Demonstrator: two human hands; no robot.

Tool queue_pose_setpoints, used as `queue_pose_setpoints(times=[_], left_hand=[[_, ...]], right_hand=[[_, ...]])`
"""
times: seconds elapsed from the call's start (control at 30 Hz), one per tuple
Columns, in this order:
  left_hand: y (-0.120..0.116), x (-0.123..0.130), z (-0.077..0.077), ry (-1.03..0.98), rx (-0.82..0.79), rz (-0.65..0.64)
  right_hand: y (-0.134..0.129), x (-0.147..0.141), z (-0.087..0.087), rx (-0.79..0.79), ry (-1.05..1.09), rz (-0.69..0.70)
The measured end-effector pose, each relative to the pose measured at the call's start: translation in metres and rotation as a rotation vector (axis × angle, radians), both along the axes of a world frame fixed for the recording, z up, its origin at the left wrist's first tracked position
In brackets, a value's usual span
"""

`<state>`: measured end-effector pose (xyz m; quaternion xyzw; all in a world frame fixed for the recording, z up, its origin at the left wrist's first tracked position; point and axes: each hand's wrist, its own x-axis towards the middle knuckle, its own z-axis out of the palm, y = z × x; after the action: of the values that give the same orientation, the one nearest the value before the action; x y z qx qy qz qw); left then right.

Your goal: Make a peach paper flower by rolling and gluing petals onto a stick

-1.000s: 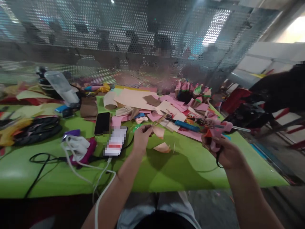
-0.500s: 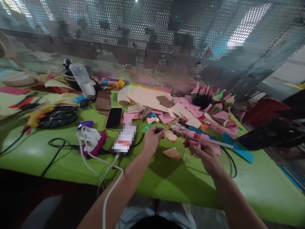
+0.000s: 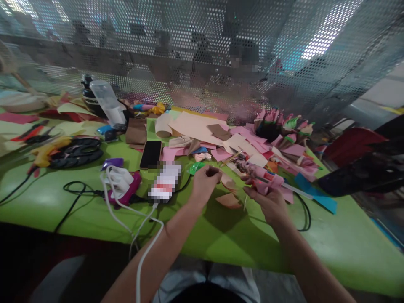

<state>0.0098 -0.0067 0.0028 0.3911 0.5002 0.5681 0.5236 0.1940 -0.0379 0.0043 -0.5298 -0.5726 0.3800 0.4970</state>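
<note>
My right hand (image 3: pixel 272 206) is wrapped round a pink hot glue gun (image 3: pixel 267 180), its nozzle end pointing up and to the left. A pale glue stick (image 3: pixel 297 190) sticks out of the gun's back. My left hand (image 3: pixel 205 184) hovers left of the gun with thumb and fingers pinched; what they hold, if anything, is too small to make out. Just right of those fingertips is a peach paper piece (image 3: pixel 228 182), and a curved peach paper petal (image 3: pixel 229 201) lies below it. A green shiny wrapper (image 3: pixel 196 168) sits behind the left hand.
On the green table (image 3: pixel 221 244) are a black phone (image 3: pixel 151 154), a lit phone (image 3: pixel 166 183) on a white cable, and a magenta power strip (image 3: pixel 136 185). Paper scraps (image 3: pixel 202 128) and paper flowers (image 3: pixel 292 126) lie behind. A yellow glue gun (image 3: pixel 47 151) rests left; perforated metal (image 3: pixel 189 25) stands behind.
The glue gun's nozzle has swung up and away from my left fingertips, and my right hand has shifted slightly. My left hand stays nearly in place, still pinched.
</note>
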Motion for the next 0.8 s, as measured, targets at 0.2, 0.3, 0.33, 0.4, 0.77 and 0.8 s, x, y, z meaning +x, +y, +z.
queue_pose_setpoints(times=[0.2, 0.3, 0.33, 0.4, 0.77, 0.8], left_hand=[[-0.006, 0.008, -0.001, -0.089, -0.035, -0.114], [-0.009, 0.010, -0.001, -0.086, -0.052, -0.208], [-0.010, 0.010, -0.002, -0.086, -0.054, -0.242], [-0.011, 0.011, -0.003, -0.079, -0.049, -0.275], [-0.007, -0.001, 0.004, 0.176, 0.003, -0.100], [-0.007, -0.001, 0.004, 0.211, 0.001, -0.098]], right_hand=[[0.009, -0.005, -0.007, -0.162, 0.082, -0.043], [0.009, -0.006, -0.005, -0.142, 0.114, -0.090], [0.009, -0.006, -0.004, -0.138, 0.108, -0.088], [0.009, -0.005, -0.001, -0.136, 0.084, -0.084], [-0.002, 0.009, -0.001, -0.085, 0.001, 0.052], [-0.003, 0.008, -0.001, -0.076, -0.015, 0.057]])
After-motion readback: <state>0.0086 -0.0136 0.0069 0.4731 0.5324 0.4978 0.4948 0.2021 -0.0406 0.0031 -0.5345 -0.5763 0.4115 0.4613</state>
